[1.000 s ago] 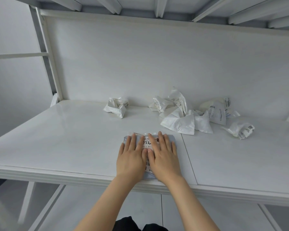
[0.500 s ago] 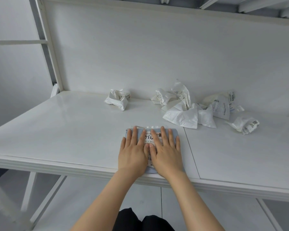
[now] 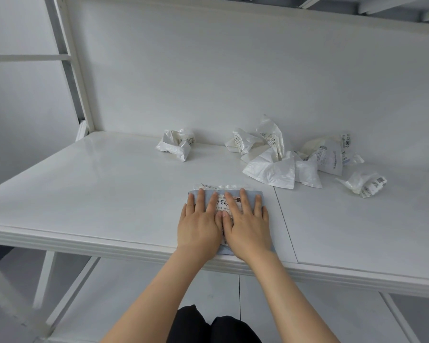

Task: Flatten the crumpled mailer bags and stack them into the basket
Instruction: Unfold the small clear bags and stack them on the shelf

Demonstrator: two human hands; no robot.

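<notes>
A pale blue-grey mailer bag (image 3: 235, 194) with a printed label lies flat on the white table (image 3: 97, 189) near its front edge. My left hand (image 3: 198, 224) and my right hand (image 3: 248, 226) rest palm-down on it side by side, thumbs touching and fingers spread. They cover most of the bag. Further back lie crumpled white mailer bags: one alone at the back left (image 3: 176, 146), a pile of several at the back centre (image 3: 275, 169), and one at the right (image 3: 364, 183). No basket is in view.
A white back panel (image 3: 233, 70) closes the table behind the bags. A white post (image 3: 74, 78) rises at the back left, and shelf bars run overhead. A seam (image 3: 285, 219) crosses the tabletop just right of my hands.
The view has tipped down slightly. Both hands stay pressed flat on the same bag, with hardly any shift on the table.
</notes>
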